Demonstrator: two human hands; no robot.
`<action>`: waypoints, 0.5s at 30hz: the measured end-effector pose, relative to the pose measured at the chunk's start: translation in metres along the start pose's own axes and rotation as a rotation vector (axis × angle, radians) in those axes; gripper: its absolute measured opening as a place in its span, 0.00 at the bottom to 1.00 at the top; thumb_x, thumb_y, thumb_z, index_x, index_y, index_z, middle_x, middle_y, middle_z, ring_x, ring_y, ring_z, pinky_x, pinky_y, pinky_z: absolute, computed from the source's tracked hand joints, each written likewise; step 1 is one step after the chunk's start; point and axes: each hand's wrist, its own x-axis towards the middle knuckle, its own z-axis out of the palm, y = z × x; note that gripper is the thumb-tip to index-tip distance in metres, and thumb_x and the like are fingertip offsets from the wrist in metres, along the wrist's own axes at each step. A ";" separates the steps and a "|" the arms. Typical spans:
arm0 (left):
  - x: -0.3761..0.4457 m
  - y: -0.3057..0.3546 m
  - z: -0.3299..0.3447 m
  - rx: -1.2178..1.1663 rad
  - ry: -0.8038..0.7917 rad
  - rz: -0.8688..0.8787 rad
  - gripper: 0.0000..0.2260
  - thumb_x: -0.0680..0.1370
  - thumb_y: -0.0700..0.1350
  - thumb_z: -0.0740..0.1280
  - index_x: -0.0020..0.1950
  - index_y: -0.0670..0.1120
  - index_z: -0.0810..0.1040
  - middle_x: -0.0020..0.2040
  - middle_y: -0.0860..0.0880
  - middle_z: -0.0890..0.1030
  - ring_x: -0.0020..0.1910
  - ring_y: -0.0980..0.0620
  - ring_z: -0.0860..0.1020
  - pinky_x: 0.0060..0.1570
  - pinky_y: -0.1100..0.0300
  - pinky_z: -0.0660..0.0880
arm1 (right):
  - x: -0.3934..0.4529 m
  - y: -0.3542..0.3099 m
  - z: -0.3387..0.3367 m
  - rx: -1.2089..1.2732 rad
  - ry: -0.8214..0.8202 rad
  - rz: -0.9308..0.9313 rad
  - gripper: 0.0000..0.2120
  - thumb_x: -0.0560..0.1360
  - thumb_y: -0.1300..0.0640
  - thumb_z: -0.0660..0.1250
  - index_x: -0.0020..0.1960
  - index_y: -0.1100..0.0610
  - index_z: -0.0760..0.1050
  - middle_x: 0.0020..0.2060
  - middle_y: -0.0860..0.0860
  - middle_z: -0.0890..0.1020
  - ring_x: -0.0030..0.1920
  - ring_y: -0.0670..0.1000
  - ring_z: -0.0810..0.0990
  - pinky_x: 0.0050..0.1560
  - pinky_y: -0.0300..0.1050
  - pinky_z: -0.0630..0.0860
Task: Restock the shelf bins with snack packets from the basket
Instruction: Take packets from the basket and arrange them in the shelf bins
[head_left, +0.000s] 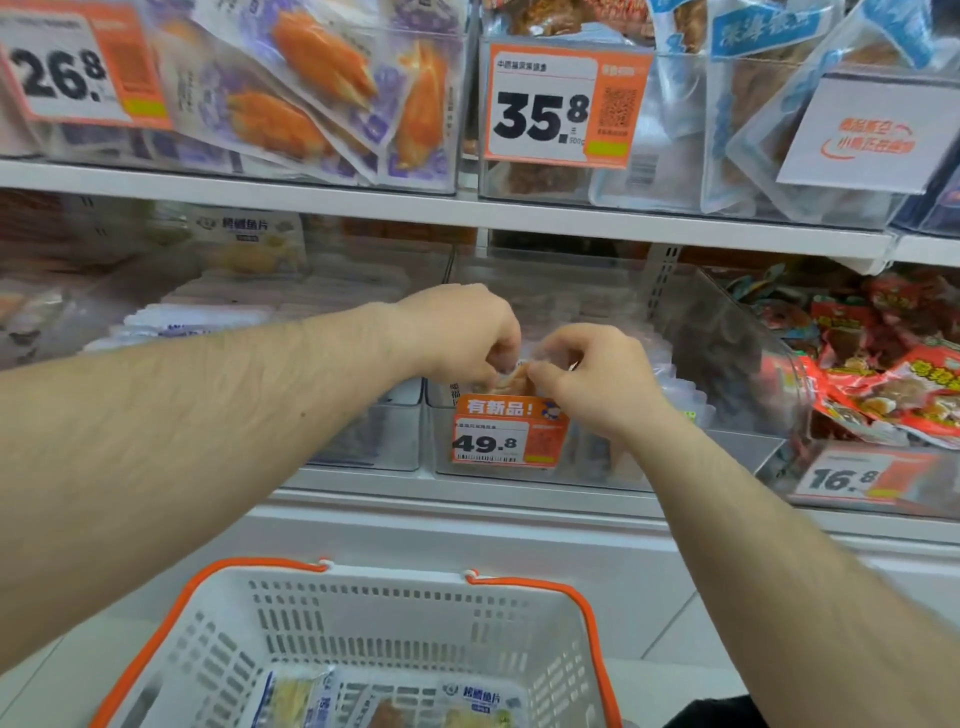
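Observation:
Both my hands meet over the front rim of a clear shelf bin (519, 470) that carries an orange 49.8 price tag (506, 434). My left hand (460, 332) and my right hand (592, 371) pinch a small snack packet (517, 378) between their fingertips; only a brownish, clear-wrapped bit of it shows. Below, a white basket (363, 623) with orange handles holds a few blue-and-white snack packets (467, 709) at its bottom.
A neighbouring clear bin (384, 436) on the left holds white packets. Red packets (893, 374) fill the bin on the right, tagged 16.8. The upper shelf (363, 200) carries bins of orange and blue packets with 26.8 and 35.8 tags.

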 end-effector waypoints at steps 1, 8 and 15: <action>0.001 0.001 0.000 0.032 -0.003 0.014 0.05 0.76 0.48 0.72 0.50 0.54 0.81 0.42 0.60 0.76 0.46 0.56 0.77 0.44 0.59 0.71 | -0.001 -0.001 -0.001 -0.038 0.007 -0.021 0.02 0.74 0.50 0.70 0.43 0.47 0.80 0.41 0.46 0.84 0.45 0.49 0.79 0.46 0.42 0.72; 0.012 0.009 0.008 0.097 -0.090 0.000 0.04 0.75 0.50 0.71 0.49 0.52 0.83 0.46 0.55 0.82 0.46 0.53 0.79 0.45 0.55 0.77 | 0.003 0.000 -0.002 -0.321 -0.122 0.037 0.10 0.75 0.54 0.65 0.44 0.50 0.85 0.40 0.47 0.79 0.55 0.56 0.76 0.58 0.54 0.72; 0.010 -0.006 0.012 0.139 -0.180 -0.063 0.12 0.75 0.41 0.69 0.34 0.53 0.73 0.36 0.55 0.77 0.38 0.52 0.76 0.37 0.56 0.74 | 0.006 0.007 -0.006 -0.279 -0.133 0.123 0.12 0.75 0.50 0.65 0.40 0.53 0.84 0.52 0.49 0.80 0.58 0.55 0.65 0.52 0.48 0.54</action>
